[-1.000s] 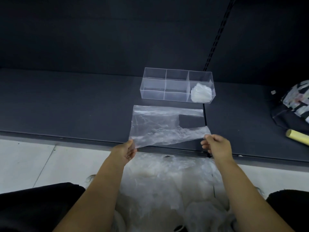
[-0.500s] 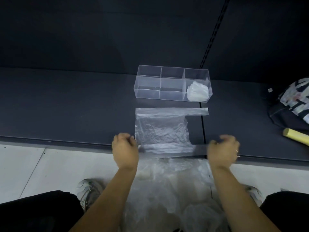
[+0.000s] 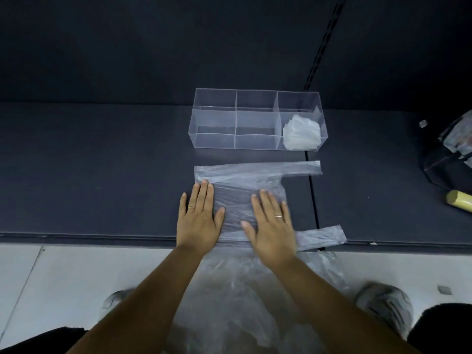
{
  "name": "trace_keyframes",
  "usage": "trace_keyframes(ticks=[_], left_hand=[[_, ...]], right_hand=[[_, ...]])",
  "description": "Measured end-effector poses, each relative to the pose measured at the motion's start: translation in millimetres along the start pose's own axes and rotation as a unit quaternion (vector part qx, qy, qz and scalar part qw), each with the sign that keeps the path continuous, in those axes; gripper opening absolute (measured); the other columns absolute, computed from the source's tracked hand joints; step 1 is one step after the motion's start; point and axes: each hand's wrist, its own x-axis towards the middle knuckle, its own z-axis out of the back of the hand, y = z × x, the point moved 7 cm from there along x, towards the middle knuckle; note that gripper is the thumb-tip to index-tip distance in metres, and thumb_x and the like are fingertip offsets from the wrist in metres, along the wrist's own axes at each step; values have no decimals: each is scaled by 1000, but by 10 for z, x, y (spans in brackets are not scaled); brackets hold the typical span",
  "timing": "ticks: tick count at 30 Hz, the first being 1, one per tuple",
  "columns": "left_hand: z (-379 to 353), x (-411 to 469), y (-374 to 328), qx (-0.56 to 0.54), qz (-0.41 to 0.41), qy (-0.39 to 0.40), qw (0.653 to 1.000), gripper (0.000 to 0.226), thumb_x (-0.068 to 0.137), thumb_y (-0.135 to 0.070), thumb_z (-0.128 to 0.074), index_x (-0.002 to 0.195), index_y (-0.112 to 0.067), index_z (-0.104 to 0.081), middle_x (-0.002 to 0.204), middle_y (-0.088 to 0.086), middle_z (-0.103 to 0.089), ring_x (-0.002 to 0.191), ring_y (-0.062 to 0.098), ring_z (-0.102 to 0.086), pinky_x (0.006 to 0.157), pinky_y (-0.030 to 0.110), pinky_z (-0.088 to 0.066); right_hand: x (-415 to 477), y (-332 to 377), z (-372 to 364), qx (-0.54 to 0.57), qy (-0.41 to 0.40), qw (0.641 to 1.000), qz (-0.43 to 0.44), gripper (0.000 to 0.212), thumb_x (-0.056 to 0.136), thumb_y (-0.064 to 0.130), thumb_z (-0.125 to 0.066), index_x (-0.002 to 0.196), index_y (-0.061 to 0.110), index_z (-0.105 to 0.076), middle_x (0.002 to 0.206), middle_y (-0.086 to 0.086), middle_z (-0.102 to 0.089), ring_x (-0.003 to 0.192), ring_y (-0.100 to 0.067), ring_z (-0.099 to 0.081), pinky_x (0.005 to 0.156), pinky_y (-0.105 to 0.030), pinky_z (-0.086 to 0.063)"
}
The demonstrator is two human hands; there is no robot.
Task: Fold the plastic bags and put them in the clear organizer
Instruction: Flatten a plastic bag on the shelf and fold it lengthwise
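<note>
The left grip (image 3: 199,222) and right grip (image 3: 272,227) lie flat, palms down, clasping nothing, pressing a flattened translucent plastic bag (image 3: 236,198) onto the dark shelf (image 3: 102,175), just in front of the clear divided plastic organizer (image 3: 217,125).

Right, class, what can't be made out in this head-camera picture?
Head view:
- Bag: middle covered by left hand and right hand.
- Loose pile: blurred, partly behind the arms; bag count unclear.
- Wad in the organizer: too small to count its bags.
- Yellow roll and patterned item: cut off by the right edge.
</note>
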Motion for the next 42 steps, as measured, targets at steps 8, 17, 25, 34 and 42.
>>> trace_keyframes(ticks=[8, 17, 25, 34, 42], left_hand=[[77, 37, -13, -2, -2, -5, 1000, 72, 91, -59, 9, 149, -16, 11, 160, -1, 12, 145, 13, 17, 115, 36, 18], [64, 432, -1, 38, -36, 22, 998, 65, 100, -37, -19, 146, -13, 22, 159, 6, 18, 145, 20, 20, 118, 40, 11], [-43, 429, 59, 23, -47, 8, 999, 65, 99, -49, -7, 152, -15, 7, 160, 2, 10, 143, 13, 20, 118, 39, 12], [372, -72, -112, -10, -144, -40, 989, 75, 95, -61, -15, 151, -12, -21, 158, 6, -17, 147, 20, -13, 119, 45, 0], [323, -942, -189, 59, -279, -67, 956, 52, 71, -7, -71, 122, -7, -64, 130, 10, -61, 118, 24, -60, 97, 49, -47]], right_hand=[[-124, -1011, 380, -23, -41, 982, -183, 80, 90, 59, -2, 153, 11, -13, 161, -11, -7, 149, -26, -2, 120, -46, 4], [814, 806, 272, 80, 14, 992, 97, 57, 103, 39, -25, 153, 14, -14, 162, -3, -9, 149, -15, 0, 119, -32, 9], [756, -718, 169, -40, 24, 997, -64, 78, 90, 64, 2, 151, 17, 15, 158, -1, 21, 145, -18, 21, 116, -38, 15], [247, -1070, 714, 3, -89, 995, -45, 64, 100, 43, -38, 149, 5, -26, 158, -16, -19, 145, -33, -18, 120, -46, -11], [-657, 309, 218, 71, -28, 986, 145, 63, 61, 40, -83, 115, 15, -62, 121, -4, -60, 107, -24, -56, 95, -32, -35]])
